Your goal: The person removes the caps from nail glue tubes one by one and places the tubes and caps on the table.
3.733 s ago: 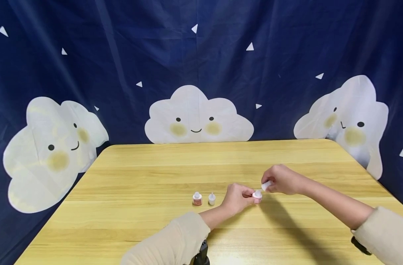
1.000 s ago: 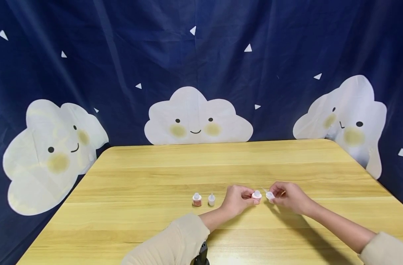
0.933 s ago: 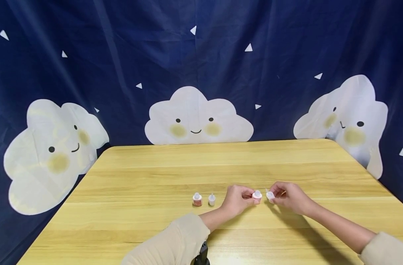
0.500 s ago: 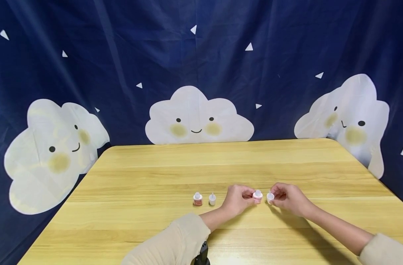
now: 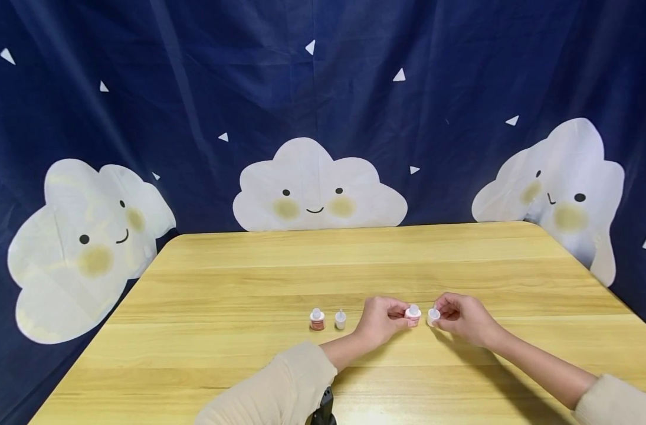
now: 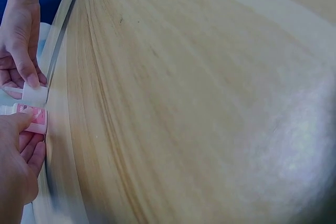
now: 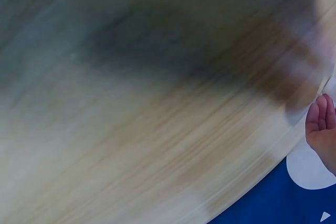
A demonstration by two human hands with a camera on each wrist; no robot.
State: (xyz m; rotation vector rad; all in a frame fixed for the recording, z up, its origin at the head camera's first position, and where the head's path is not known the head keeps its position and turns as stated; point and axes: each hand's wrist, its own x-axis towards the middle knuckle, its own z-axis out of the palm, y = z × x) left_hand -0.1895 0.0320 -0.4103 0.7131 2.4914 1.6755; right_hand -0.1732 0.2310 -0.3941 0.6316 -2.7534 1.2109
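Note:
In the head view, my left hand (image 5: 377,320) pinches a small white bottle (image 5: 413,317) with a pinkish-red label between thumb and fingers. The bottle stands upright, its translucent neck uncovered. Just right of it, my right hand (image 5: 467,319) pinches a white cap (image 5: 433,317), upside down on the table with its thin stem pointing up. A narrow gap separates cap and bottle. The left wrist view shows both the labelled bottle (image 6: 39,121) and the cap (image 6: 35,95) in the fingers. Only part of my right hand (image 7: 323,124) appears at the right wrist view's edge.
A second red-labelled bottle (image 5: 317,320) stands uncapped left of my left hand. Beside it, another white cap (image 5: 340,320) rests with its stem up. The wooden table (image 5: 238,366) ends at a dark blue curtain (image 5: 354,77) with cloud faces.
My right hand has brought the cap from above the bottle down to the table on its right, turning it from tilted to stem-up. My left hand keeps hold of the bottle in place.

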